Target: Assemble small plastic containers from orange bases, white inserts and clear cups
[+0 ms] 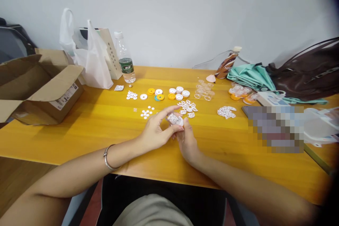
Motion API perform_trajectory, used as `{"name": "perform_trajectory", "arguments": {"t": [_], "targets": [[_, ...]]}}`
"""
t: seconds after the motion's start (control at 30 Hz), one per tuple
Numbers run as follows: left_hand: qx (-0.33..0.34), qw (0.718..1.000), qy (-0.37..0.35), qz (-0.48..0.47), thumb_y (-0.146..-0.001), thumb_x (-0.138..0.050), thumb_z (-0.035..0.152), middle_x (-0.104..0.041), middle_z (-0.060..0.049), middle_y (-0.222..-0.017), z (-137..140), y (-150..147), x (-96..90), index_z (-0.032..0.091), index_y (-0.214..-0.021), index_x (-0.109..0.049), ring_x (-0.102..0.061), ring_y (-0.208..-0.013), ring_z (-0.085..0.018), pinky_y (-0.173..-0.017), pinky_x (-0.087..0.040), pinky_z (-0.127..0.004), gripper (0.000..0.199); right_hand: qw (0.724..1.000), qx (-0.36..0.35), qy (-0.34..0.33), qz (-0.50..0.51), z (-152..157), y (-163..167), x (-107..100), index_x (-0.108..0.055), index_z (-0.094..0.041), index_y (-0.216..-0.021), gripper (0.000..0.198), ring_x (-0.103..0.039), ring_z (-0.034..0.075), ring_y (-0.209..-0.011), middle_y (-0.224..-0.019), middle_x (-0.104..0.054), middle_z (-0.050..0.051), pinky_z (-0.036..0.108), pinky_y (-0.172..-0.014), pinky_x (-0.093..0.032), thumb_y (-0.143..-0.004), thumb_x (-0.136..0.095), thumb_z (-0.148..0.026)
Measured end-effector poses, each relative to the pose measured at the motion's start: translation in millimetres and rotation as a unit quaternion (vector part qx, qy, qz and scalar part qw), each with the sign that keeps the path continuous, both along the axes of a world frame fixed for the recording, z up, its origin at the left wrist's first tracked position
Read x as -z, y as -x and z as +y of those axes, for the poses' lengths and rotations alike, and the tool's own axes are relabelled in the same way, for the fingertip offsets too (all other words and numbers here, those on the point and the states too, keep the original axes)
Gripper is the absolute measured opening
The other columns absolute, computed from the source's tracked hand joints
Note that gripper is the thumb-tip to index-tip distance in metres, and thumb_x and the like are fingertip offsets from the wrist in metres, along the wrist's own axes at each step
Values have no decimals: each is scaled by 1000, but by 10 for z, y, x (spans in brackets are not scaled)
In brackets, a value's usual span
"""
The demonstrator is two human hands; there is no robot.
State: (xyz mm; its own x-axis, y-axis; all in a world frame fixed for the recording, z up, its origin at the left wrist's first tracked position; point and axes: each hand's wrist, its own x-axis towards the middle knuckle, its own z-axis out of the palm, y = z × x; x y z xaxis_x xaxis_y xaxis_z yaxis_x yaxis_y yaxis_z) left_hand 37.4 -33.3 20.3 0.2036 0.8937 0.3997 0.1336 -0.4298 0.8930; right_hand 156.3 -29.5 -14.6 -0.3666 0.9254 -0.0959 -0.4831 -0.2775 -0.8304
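Observation:
A small clear cup on a white round base (176, 118), with white pieces inside, is between my two hands above the table. My left hand (154, 131) curls around it, the thumb along its near side. From the right, the fingers and thumb of my right hand (188, 145) close on its base; some fingertips are hidden. Just beyond lie white openwork pieces (188, 106). White, orange and blue round caps (178, 96) sit behind them, beside several clear cups (203, 91). Small white discs (145, 113) lie left of my hands.
Another white openwork pile (226, 112) and orange-based clear cups (239, 92) are to the right. An open cardboard box (63, 102), a white plastic bag (94, 60) and a water bottle (125, 63) stand left. A brown drink bottle (227, 64), green cloth (251, 76) and dark bag (304, 72) sit back right.

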Motion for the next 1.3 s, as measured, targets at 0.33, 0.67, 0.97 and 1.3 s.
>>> {"name": "perform_trajectory", "arguments": {"t": [0.33, 0.67, 0.97, 1.3], "targets": [[7, 994, -62, 86, -74, -66, 24, -66, -6, -102, 70, 121, -12, 21, -116, -54, -61, -87, -18, -83, -47, -32, 44, 988, -48, 103, 104, -98, -8, -278, -55, -23, -81, 27, -28, 9, -44, -53, -36, -7, 24, -53, -38, -86, -43, -47], [97, 995, 1, -13, -78, -63, 23, -60, -8, -112, 103, 169, -43, 26, -130, -31, -60, -95, -18, -86, -48, -35, 61, 978, -149, 92, 113, -41, -78, -273, -48, -21, -72, 42, -35, 11, -48, -56, -38, -5, 31, -66, -41, -88, -31, -56], [69, 998, -4, -16, -83, -55, 26, -58, -10, -109, 150, 179, -5, 21, -120, -44, -57, -99, -20, -87, -47, -36, 38, 985, -124, 61, 102, 79, -140, -279, -56, -20, -92, 23, -50, 14, -68, -79, -57, 2, 29, -70, -42, -85, -44, -39], [49, 981, -119, 143, -85, -51, 21, -46, -9, -134, 216, 251, 26, 26, -132, -40, -41, -125, -22, -106, -31, -43, 49, 996, -28, -81, -27, 283, -179, -199, -65, -18, -81, 19, -53, 9, -73, -76, -62, -1, 22, -73, -42, -74, -65, -36]]}}
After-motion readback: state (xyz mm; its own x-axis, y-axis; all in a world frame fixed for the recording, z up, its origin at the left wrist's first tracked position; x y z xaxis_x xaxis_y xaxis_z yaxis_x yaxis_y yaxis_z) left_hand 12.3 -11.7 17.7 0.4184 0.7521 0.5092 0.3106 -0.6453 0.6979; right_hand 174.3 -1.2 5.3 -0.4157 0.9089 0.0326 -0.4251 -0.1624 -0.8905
